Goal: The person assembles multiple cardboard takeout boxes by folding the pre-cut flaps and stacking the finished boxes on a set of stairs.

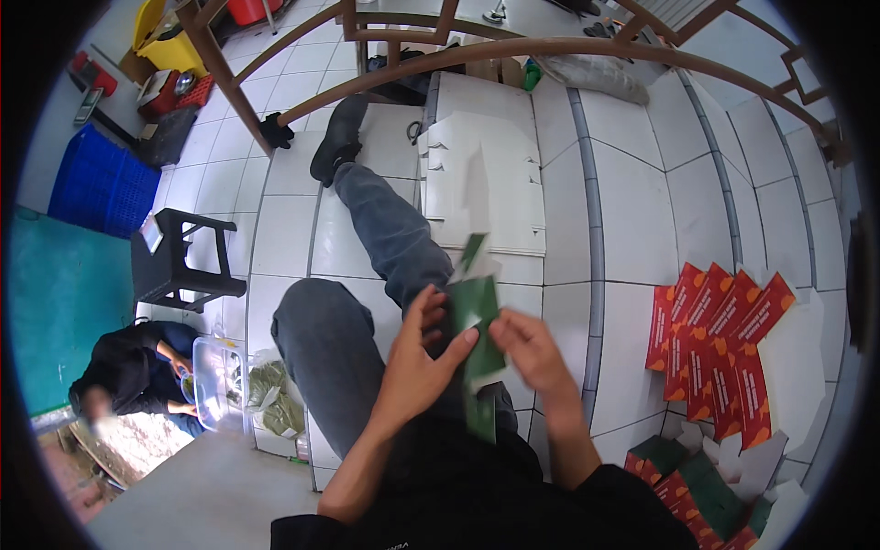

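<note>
A partly folded green carton [474, 316] with white inner flaps stands over my lap. Its upper flaps stick up and a green end flap hangs below. My left hand [417, 367] is closed on its left side, thumb across the front face. The fingers of my right hand [533, 353] pinch the carton's right edge. Beyond my knees, a pile of flat white carton blanks [495, 192] lies on the tiled step, with scissors [414, 132] beside its far left corner.
To the right, flat red cartons [710, 353] lie fanned on the steps; folded green-and-red boxes [697, 490] are heaped nearer. A black stool [188, 261], blue crate [101, 179] and clear tub [220, 385] stand left, where another person [137, 371] works. A brown railing [513, 46] crosses the far side.
</note>
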`<move>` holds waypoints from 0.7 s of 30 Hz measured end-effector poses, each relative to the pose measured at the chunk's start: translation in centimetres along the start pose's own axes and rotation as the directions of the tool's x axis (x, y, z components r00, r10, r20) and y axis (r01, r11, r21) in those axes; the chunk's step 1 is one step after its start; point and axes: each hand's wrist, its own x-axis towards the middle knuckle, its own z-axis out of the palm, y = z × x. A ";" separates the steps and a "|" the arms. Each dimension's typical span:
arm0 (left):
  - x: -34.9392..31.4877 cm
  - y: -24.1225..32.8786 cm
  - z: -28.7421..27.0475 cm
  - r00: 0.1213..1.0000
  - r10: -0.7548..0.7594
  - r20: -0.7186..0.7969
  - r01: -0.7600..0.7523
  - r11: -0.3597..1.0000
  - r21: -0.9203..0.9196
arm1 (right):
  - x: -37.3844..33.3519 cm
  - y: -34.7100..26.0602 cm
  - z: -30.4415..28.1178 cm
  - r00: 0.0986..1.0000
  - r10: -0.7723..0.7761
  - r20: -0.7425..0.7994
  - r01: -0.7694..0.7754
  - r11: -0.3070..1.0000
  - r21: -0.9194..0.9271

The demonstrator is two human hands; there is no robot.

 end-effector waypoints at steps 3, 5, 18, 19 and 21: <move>-0.8 1.6 -3.2 0.979 -0.172 0.106 0.195 0.940 -0.279 | 0.6 -2.3 5.6 0.984 -0.071 0.165 0.048 0.989 0.138; -1.3 4.5 -6.3 0.987 -0.162 -0.014 0.154 0.960 -0.234 | 2.1 -1.9 7.0 0.936 -0.136 0.324 0.045 0.961 0.274; -2.4 2.6 -10.8 0.749 0.094 -0.655 0.231 0.890 0.392 | 2.6 -2.3 12.0 0.864 -0.449 0.229 0.429 0.417 -0.801; -2.2 2.3 -11.0 0.737 0.087 -0.671 0.248 0.888 0.388 | 3.1 -2.8 11.7 0.863 -0.426 0.270 0.436 0.359 -0.826; -1.9 1.6 -11.4 0.723 0.156 -0.673 0.205 0.882 0.425 | 4.5 -4.1 9.5 0.909 -0.277 0.311 0.415 0.553 -0.723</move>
